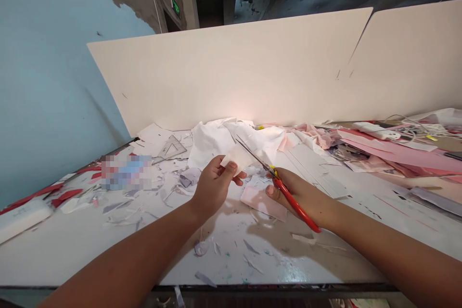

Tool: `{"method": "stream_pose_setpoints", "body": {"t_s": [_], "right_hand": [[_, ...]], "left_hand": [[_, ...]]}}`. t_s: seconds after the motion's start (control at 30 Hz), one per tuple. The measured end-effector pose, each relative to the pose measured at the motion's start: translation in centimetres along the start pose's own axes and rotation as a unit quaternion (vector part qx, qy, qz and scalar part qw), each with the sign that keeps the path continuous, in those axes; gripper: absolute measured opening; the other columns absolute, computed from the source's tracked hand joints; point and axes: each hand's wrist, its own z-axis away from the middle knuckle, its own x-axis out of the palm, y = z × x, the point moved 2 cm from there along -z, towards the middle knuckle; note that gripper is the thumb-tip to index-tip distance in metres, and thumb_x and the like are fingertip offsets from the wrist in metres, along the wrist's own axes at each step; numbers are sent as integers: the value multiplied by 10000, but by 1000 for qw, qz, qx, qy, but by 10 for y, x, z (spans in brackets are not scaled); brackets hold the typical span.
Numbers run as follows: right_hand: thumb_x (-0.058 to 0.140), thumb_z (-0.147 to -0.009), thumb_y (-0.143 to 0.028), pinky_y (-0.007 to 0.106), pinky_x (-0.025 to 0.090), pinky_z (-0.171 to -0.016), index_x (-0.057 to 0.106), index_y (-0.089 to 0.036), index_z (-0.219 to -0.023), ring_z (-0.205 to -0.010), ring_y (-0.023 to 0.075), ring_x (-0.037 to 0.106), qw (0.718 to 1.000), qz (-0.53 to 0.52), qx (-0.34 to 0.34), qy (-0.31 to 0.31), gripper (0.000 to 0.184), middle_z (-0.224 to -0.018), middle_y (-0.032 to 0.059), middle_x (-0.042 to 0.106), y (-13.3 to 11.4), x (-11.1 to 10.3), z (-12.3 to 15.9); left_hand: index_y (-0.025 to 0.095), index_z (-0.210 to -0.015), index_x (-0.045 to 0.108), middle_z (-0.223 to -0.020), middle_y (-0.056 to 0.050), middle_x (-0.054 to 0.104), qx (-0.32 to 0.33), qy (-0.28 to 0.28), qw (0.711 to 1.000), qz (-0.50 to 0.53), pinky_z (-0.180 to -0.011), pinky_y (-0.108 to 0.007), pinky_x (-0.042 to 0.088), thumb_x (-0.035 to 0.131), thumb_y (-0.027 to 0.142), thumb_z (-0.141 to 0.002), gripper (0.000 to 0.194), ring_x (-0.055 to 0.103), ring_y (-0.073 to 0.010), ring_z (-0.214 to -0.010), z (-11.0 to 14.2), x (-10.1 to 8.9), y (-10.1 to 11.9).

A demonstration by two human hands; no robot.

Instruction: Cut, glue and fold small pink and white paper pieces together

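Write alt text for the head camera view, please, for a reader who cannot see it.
The left hand holds a small pale piece and the right hand holds red-handled scissors, above a white table strewn with scraps, before a pale panel.

In the centre of the frame, the left hand pinches a small pale piece of paper or cloth between thumb and fingers. Just right of it, the right hand holds red-handled metal scissors, blades pointing to the upper left. Below them, a flat pale-pink piece lies on the white surface, among thin scraps. Crumpled white fabric lies behind the hands, with a clear triangular set square to its left. Pink and red sheets are heaped at the right, beside a white power strip.
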Motion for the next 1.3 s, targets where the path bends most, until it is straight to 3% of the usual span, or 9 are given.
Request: {"method": "stream_pose_setpoints", "body": {"t_s": [0.33, 0.53, 0.93, 1.3], "right_hand": [[506, -774, -486, 263, 358, -555, 438, -206, -811, -606, 144, 430, 1000, 17, 2, -16, 291, -693, -15, 471, 4, 2, -1], [372, -815, -559, 275, 360, -560, 420, -203, -755, -614, 151, 428, 1000, 8, 13, -16, 365, -684, -2, 472, 2, 2, -1], [480, -784, -510, 288, 375, -601, 495, -190, -773, -655, 167, 473, 1000, -10, 13, -15, 320, -722, 13, 538, 5, 2, -2], [444, -781, -558, 267, 348, -558, 452, -191, -694, -608, 146, 416, 999, -20, -12, -28, 377, -661, -1, 470, 5, 2, -2]], "left_hand": [[184, -707, 451, -692, -23, 679, -5, 1, 1000, -10, -594, -256, 389, 499, 414, -792, 250, 606, -133, -601, 2, 0, -1], [182, -714, 463, -691, -27, 676, 3, -3, 1000, -4, -583, -249, 400, 502, 410, -794, 244, 604, -132, -602, 2, 0, 0], [182, -724, 492, -687, -24, 679, 11, -3, 1000, 3, -582, -246, 408, 507, 405, -791, 234, 598, -127, -587, 1, 0, 0], [177, -740, 505, -685, -29, 675, 9, 4, 1000, 8, -568, -240, 398, 512, 411, -787, 239, 595, -131, -587, 1, 0, 2]]}}
